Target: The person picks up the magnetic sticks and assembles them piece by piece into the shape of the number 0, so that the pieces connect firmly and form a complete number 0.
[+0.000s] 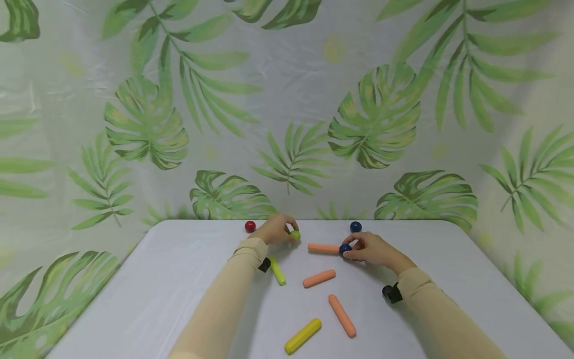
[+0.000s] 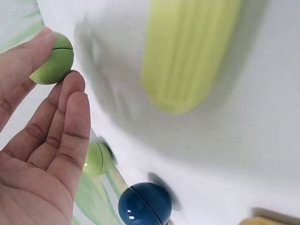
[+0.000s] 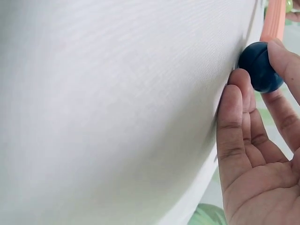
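Observation:
My left hand (image 1: 290,232) pinches a small green ball (image 1: 295,235) at the far middle of the white table (image 1: 179,279). The left wrist view shows that green ball (image 2: 56,63) between thumb and fingertips (image 2: 75,84). My right hand (image 1: 350,248) pinches a dark blue ball (image 1: 345,249) that touches the right end of an orange stick (image 1: 323,248). In the right wrist view the fingers (image 3: 239,98) hold the blue ball (image 3: 259,66) against the orange stick (image 3: 274,21).
A red ball (image 1: 250,226) and a second blue ball (image 1: 356,227) lie near the far edge. A yellow-green stick (image 1: 277,270), two more orange sticks (image 1: 319,278) (image 1: 342,315) and a yellow stick (image 1: 303,335) lie nearer me. A leaf-print curtain (image 1: 287,124) hangs behind the table.

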